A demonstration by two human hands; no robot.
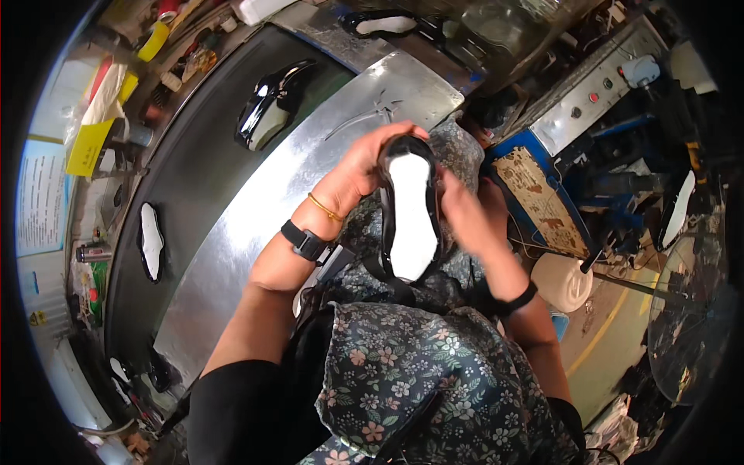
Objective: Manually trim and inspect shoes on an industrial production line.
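Over my lap I hold a black shoe upper with a white insole (pixel 410 213), its sole side facing up. My left hand (pixel 364 167) wraps around its far end from the left, fingers curled over the black edge. My right hand (pixel 469 221) presses against its right side, slightly blurred. A gold bangle and a black wrist strap sit on my left wrist, a black band on my right. My floral-patterned clothing (pixel 418 372) lies below the shoe.
A curved dark conveyor belt (pixel 194 178) with a shiny metal rim (pixel 310 163) runs on my left, carrying another black shoe (pixel 271 108) and a white-insoled one (pixel 151 240). A metal control box with buttons (pixel 597 85) and a blue machine (pixel 542 194) stand to the right.
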